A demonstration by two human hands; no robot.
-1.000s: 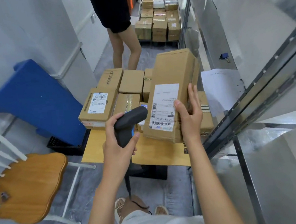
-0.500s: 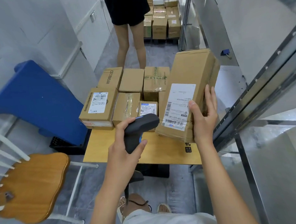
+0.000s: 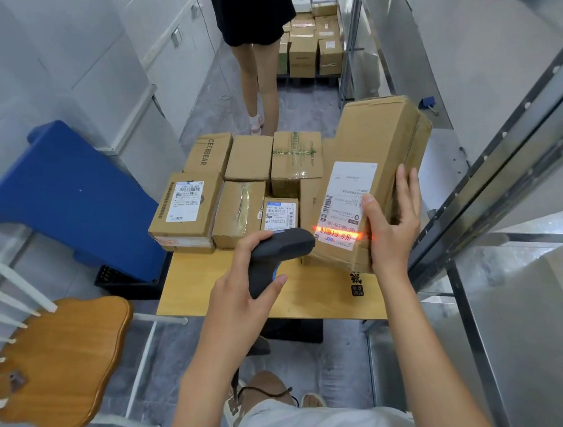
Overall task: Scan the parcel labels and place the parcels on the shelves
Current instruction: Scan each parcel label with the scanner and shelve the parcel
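Scanning: left hand (image 3: 243, 299) gripping scanner (image 3: 278, 253), right hand (image 3: 393, 223) clamping parcel (image 3: 374, 156), beam on label (image 3: 344, 200). Next: shelve it, frame right.

A red scan line now glows across the parcel label (image 3: 346, 203)

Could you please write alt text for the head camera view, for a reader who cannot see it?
A person's left hand aims a black barcode scanner, its red beam crossing the label of a tall cardboard parcel gripped by the right hand. More parcels sit on a wooden table, beside metal shelving.
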